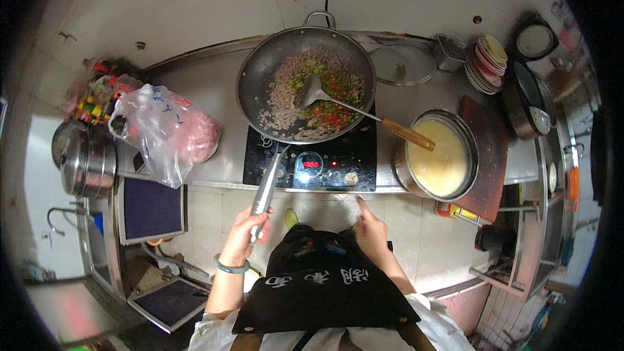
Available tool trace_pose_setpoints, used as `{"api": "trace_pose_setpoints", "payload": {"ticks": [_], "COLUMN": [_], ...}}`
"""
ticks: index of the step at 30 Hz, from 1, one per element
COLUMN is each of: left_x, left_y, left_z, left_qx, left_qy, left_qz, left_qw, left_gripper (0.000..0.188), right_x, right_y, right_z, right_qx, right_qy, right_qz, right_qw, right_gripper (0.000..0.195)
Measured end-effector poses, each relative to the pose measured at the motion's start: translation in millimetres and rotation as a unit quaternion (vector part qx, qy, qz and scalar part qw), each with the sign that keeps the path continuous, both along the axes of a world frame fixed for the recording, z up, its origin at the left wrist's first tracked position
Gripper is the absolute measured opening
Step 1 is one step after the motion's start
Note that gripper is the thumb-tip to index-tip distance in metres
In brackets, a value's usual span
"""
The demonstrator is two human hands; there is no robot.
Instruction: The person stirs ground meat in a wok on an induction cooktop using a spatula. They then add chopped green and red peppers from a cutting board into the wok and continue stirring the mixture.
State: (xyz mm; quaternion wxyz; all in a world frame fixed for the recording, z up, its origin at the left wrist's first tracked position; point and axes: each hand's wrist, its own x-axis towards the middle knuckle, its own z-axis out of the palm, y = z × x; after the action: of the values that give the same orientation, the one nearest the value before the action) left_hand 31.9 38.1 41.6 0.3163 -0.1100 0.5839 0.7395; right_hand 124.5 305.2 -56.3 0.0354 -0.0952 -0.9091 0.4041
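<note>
My left hand (243, 233) grips the metal handle (267, 186) of a large wok (251, 78) that sits on a black induction cooktop (336, 161) with a lit display. Minced meat (285, 105) and chopped green and red peppers (336, 85) lie in the wok. A wok spatula (312, 92) rests in the food, its wooden handle (407, 134) reaching over the rim of a metal pot (473, 156) of pale yellow liquid. My right hand (371, 231) is in front of the counter edge, index finger extended, holding nothing.
A plastic bag (158, 126) with pink contents lies left of the wok, near stacked metal pots (87, 161). To the right are a glass lid (402, 64), a metal container (449, 53), stacked bowls (487, 63) and a reddish cutting board (492, 170). An open cabinet door (152, 209) is at the left.
</note>
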Motion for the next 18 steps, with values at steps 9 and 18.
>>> {"api": "trace_pose_setpoints", "payload": {"ticks": [9, 18], "left_x": [-27.9, -54.5], "left_y": [-65.7, -19.0], "left_z": [-65.3, -35.2], "left_qx": [0.187, 0.400], "left_qy": [-0.062, -0.249], "left_qz": [-0.070, -0.167], "left_qw": [0.978, 0.866], "left_gripper": [0.029, 0.051], "right_x": [-72.7, -131.7], "right_y": [-69.4, 32.2], "right_z": [11.2, 136.8], "right_qx": [0.333, 0.534], "right_qy": [-0.223, -0.022], "right_qz": [0.000, -0.118], "right_qw": [0.916, 0.837], "right_gripper": [0.072, 0.050]}}
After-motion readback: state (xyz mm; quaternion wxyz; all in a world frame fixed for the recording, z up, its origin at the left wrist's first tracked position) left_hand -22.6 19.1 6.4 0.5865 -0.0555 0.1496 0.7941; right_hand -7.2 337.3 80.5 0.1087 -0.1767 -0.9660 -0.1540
